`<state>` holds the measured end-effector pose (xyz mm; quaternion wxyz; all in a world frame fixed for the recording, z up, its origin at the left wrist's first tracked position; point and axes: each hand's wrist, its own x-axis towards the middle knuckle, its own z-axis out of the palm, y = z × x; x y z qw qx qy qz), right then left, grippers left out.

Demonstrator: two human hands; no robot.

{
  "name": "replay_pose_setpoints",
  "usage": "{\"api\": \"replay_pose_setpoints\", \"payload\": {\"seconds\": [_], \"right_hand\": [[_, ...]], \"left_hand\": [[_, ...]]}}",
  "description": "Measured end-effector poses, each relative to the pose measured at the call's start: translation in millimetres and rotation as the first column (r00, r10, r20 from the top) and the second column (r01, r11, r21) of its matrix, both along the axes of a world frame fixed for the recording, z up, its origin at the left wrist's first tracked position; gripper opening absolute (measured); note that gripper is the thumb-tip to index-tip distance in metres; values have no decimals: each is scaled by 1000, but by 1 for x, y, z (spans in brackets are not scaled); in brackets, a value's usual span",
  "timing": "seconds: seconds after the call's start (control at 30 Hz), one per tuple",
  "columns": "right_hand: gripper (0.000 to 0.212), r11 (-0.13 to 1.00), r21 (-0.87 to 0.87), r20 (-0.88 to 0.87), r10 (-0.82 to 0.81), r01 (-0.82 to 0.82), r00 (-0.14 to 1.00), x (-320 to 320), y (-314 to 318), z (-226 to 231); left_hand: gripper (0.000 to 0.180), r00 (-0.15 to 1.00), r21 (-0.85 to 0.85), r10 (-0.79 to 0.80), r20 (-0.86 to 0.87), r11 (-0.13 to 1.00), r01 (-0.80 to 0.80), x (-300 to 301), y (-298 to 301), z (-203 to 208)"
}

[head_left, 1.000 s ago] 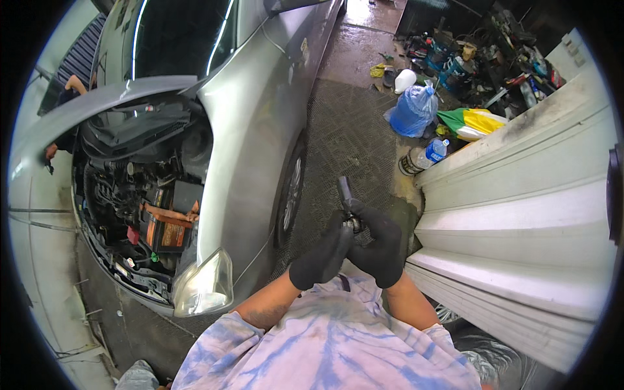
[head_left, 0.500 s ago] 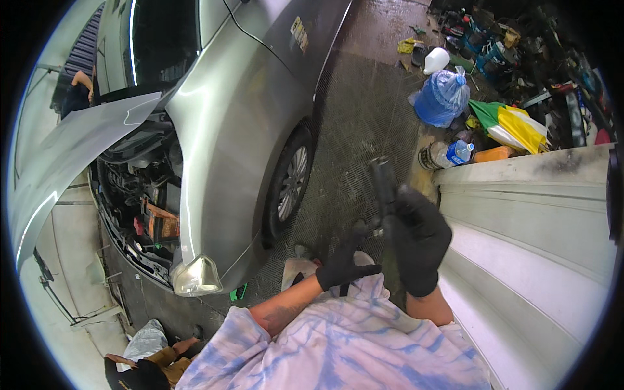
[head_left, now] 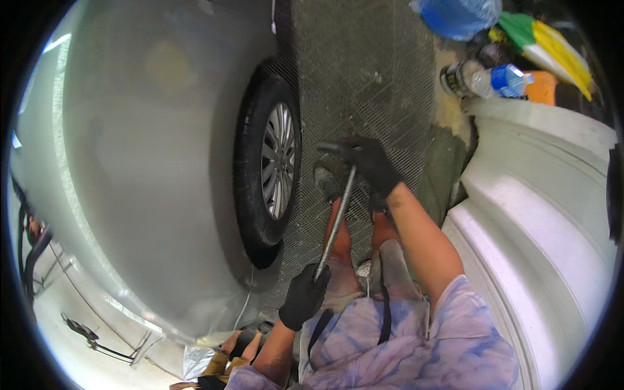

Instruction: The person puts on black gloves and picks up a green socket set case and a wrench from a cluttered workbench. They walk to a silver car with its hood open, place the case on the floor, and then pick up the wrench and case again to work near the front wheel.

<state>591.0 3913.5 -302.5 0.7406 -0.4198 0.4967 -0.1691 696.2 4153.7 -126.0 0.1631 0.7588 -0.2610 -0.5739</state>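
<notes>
A long silver metal bar (head_left: 336,224) slants between my two hands, in front of my legs. My left hand (head_left: 304,296), in a black glove, is closed around its lower end. At the upper end, my black-gloved right hand (head_left: 372,162) is closed on a dark cylindrical piece (head_left: 329,147) that looks like a socket. That piece points left, toward the car wheel (head_left: 279,159), and stays apart from it. My fingers hide the joint between the piece and the bar.
A silver-grey car (head_left: 156,130) fills the left side. White ridged panels (head_left: 539,195) stand close on my right. At the far right are a blue water jug (head_left: 458,16), a plastic bottle (head_left: 507,81) and a green, white and yellow cloth (head_left: 552,49). Another person crouches at lower left.
My view has turned closer to the front wheel, and the engine bay has left it. My left hand, open and empty before, now grips the bar. My right hand has swung the dark piece leftward.
</notes>
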Motion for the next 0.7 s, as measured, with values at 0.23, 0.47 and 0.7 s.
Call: {"api": "replay_pose_setpoints", "payload": {"seconds": [0.23, 0.47, 0.7], "right_hand": [[34, 992, 10, -31, 128, -128, 991, 104, 78, -171], [36, 952, 289, 183, 44, -96, 982, 129, 87, -220], [38, 946, 237, 5, 228, -222, 974, 128, 64, -180]], "left_hand": [[23, 950, 490, 310, 36, 823, -287, 50, 17, -110], [22, 905, 504, 423, 47, 772, -388, 64, 6, -124], [31, 859, 562, 512, 2, 710, -425, 64, -20, -96]]}}
